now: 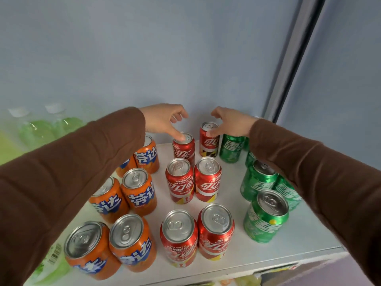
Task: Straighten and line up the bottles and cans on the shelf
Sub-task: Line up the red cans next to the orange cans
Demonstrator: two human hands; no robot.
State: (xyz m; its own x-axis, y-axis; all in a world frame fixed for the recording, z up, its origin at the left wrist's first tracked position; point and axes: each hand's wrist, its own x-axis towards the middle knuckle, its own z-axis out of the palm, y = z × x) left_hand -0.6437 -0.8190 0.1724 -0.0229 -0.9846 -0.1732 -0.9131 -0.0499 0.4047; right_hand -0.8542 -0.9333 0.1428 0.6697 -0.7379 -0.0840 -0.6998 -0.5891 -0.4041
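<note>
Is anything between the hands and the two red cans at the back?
Nothing visible. The left hand touches the back left red can, and the right hand touches the back right red can.

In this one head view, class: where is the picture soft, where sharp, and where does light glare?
Head view: green bottles at far left are blurred and washed out; front red can is sharp; can lids catch soft glare; wide-angle lens bows the edges.

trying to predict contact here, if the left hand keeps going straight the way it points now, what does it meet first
Probably the back-left red can: the left hand reaches toward the back of the shelf, fingers curled down, thumb already at the can's top. Beyond it there is only the back wall. Depth is hard to judge.
</note>
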